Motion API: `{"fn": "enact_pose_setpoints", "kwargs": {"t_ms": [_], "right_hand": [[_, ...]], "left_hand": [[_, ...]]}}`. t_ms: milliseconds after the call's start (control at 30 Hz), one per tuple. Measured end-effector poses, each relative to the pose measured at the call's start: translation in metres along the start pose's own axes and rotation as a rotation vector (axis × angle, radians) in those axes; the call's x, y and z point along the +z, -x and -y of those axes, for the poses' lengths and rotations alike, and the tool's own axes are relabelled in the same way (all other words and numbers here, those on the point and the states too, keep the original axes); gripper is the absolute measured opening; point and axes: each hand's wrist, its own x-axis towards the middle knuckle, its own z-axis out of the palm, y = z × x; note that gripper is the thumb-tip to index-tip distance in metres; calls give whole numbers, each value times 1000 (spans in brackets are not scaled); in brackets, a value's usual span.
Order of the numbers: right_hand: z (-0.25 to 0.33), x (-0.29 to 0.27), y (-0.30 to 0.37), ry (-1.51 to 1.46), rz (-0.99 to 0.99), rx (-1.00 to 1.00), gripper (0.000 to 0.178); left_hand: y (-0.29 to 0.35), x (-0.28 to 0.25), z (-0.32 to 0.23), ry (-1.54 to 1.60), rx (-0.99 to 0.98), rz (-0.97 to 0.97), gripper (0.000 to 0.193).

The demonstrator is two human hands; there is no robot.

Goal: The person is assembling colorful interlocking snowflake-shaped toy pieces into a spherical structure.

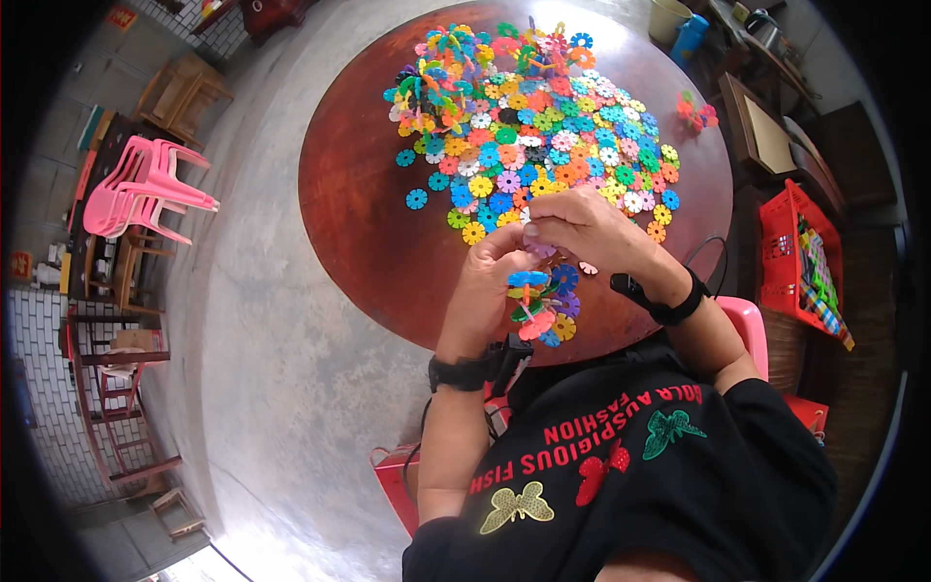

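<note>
Head view, looking down on a round, dark reddish-brown counter (pixel 359 194). The left hand (pixel 488 281) has its grip clenched around a small assembly of interlocked plastic discs (pixel 539 306) — blue, green, orange, purple and yellow pieces hanging just below the fingers, near the counter's 6 o'clock edge. The right hand (pixel 592 228) meets the left at the top of that assembly, its fingertips pinched on a pale pink disc (pixel 539 248) that touches the cluster. Both wrists carry black bands. A broad heap of loose discs (pixel 543 136) in many colours covers the counter from centre toward 12 o'clock, with a taller built cluster (pixel 436 73) at about 11 o'clock and a small orange-red cluster (pixel 696 110) apart at 2 o'clock. Off the counter — at 9 o'clock on the concrete floor — stands a stack of pink plastic chairs (pixel 145 189); at 3 o'clock a red basket (pixel 786 252) holds coloured pieces. The person's black printed shirt (pixel 659 475) fills the lower frame.
</note>
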Motion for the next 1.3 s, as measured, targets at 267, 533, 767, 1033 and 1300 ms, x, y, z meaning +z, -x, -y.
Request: {"fn": "enact_pose_setpoints", "kwargs": {"t_ms": [267, 533, 767, 1033, 1300], "right_hand": [[-32, -33, -1, 8, -451, -218, 9], [-63, -96, -25, -108, -264, 303, 20], [-119, -41, -23, 780, -133, 165, 27], [26, 5, -20, 320, 51, -141, 32], [22, 1, -21, 309, 11, -56, 28]], "left_hand": [[-3, -8, 0, -243, -89, -10, 17], [-2, -17, 2, 82, -42, -16, 15], [-7, -29, 9, 96, 21, -36, 13], [-9, -34, 18, 44, 9, -174, 22], [-11, -26, 17, -144, 190, -118, 36]]}}
